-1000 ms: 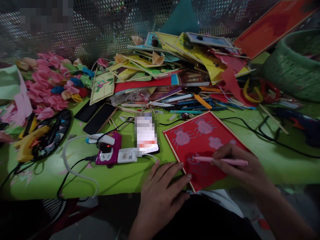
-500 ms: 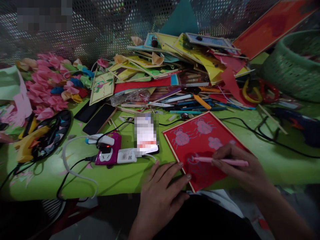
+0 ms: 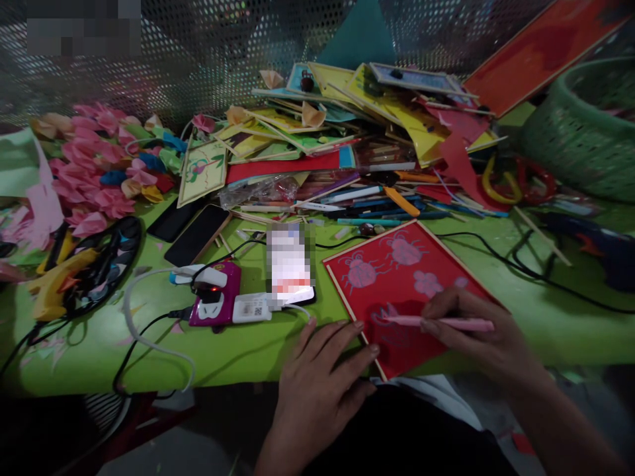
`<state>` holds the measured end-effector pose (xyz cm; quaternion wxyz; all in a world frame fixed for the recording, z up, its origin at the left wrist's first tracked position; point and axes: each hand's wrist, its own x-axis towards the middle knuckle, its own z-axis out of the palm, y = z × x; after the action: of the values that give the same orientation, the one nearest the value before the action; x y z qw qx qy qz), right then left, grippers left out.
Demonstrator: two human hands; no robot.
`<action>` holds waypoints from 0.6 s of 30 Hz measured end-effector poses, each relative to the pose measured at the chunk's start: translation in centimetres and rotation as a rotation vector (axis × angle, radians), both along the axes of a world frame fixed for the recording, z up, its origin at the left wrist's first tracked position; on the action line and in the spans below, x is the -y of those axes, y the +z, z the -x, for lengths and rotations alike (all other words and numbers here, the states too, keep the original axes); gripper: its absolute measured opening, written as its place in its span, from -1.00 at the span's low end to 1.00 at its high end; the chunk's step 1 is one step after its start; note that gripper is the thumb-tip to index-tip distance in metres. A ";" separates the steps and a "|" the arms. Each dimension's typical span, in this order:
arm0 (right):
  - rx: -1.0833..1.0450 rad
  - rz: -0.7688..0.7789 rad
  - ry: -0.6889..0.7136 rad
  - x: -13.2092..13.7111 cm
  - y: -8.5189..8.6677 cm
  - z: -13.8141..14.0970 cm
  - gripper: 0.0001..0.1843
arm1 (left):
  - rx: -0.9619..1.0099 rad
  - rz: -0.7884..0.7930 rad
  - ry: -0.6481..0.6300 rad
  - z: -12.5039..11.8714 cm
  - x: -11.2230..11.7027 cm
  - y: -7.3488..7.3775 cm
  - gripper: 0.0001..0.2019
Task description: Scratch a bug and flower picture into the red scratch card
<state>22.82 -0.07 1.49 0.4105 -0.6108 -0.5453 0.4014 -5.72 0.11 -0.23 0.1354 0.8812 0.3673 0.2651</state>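
A red framed card [image 3: 397, 291] with pink painted crab-like shapes lies on the green table [image 3: 248, 350] in front of me. My right hand [image 3: 483, 337] is closed on a pink pen [image 3: 441, 322], its tip on the card near the lower pink shape. My left hand [image 3: 322, 380] lies flat with fingers spread at the table's front edge, fingertips touching the card's lower left corner.
A phone [image 3: 290, 268], a purple power adapter [image 3: 215, 301] and cables sit left of the card. Pink paper flowers [image 3: 96, 168] and a yellow glue gun [image 3: 59, 281] are far left. A heap of coloured cards and pens [image 3: 367, 125] fills the back; a green basket [image 3: 585, 125] stands right.
My right hand has shifted the pink pen very slightly over the card. My left hand has stayed where it was.
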 end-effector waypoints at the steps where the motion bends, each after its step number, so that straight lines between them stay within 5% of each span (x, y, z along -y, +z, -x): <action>1: 0.001 0.001 -0.005 0.0 0.1 0.1 -0.70 | -0.002 -0.001 0.003 0.0 0.0 0.0 -0.64; 12: 0.002 0.007 0.021 0.0 0.0 -0.1 -0.71 | -0.010 -0.005 0.006 0.0 0.0 0.2 -0.65; 18: -0.047 0.021 -0.085 0.2 0.5 0.6 -0.66 | 0.002 0.008 0.004 -0.1 -0.1 0.3 -0.66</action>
<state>22.22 -0.24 1.98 0.4336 -0.6280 -0.5049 0.4034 -5.65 0.22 0.09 0.1389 0.8798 0.3698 0.2646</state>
